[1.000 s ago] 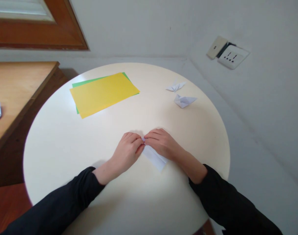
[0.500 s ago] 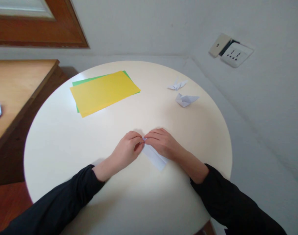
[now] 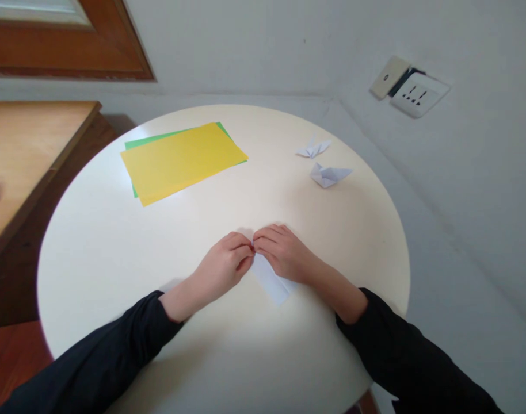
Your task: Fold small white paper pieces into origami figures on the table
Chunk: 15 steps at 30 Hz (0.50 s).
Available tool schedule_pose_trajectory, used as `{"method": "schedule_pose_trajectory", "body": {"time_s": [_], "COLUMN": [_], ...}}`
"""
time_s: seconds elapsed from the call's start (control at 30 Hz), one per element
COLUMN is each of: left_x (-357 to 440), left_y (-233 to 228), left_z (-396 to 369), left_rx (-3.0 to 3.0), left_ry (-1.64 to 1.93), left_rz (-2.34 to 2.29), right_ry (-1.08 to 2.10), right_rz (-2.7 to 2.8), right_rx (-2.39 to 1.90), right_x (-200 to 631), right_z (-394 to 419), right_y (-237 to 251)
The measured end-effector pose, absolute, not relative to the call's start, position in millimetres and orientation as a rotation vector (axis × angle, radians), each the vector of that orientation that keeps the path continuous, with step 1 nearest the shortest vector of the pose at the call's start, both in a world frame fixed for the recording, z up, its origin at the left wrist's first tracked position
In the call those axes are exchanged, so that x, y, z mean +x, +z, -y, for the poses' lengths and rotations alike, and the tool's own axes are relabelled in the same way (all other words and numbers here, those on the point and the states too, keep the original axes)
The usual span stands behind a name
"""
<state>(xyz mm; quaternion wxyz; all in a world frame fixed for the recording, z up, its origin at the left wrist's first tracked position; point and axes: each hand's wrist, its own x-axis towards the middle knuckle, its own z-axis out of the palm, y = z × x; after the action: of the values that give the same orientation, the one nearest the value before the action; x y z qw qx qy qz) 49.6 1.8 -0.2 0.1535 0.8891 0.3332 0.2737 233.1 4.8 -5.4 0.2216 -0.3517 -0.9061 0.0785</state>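
Note:
A folded strip of white paper (image 3: 271, 280) slants toward me over the middle of the table. My left hand (image 3: 225, 261) pinches its far end between thumb and fingers. Right beside it, my right hand (image 3: 284, 251) is closed on the same end, the fingertips of both hands nearly touching. Part of the paper is hidden beneath my right hand, and the fold at the fingertips is too small to make out. Farther off at the right sit two white folded-paper pieces, a boat-like one (image 3: 330, 175) and a smaller winged one (image 3: 313, 150).
Yellow paper (image 3: 185, 164) lies over green paper (image 3: 136, 142) at the back left of the round white table (image 3: 103, 241). A wooden desk (image 3: 38, 138) stands to the left. Behind are walls, with a socket (image 3: 418, 95) at the right.
Both hands keep their pinch at the paper's far end. The near end of the strip has swung slightly left and toward me. The view has shifted a little.

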Motion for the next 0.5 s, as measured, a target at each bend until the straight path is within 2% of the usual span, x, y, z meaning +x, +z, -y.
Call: {"method": "schedule_pose_trajectory", "body": {"time_s": [0.3, 0.5], "left_x": [49, 49], "left_y": [3, 6], "left_z": [1, 3], "left_rx": [2.731, 2.781], "left_ry": [0.644, 0.58], "left_rz": [-0.874, -0.856], "right_ry": [0.781, 0.863], "right_rz": [2.21, 2.115], "right_rx": [-1.115, -1.22], "right_x": [234, 231], "right_z": [-14, -13], "right_y": [4, 8]}}
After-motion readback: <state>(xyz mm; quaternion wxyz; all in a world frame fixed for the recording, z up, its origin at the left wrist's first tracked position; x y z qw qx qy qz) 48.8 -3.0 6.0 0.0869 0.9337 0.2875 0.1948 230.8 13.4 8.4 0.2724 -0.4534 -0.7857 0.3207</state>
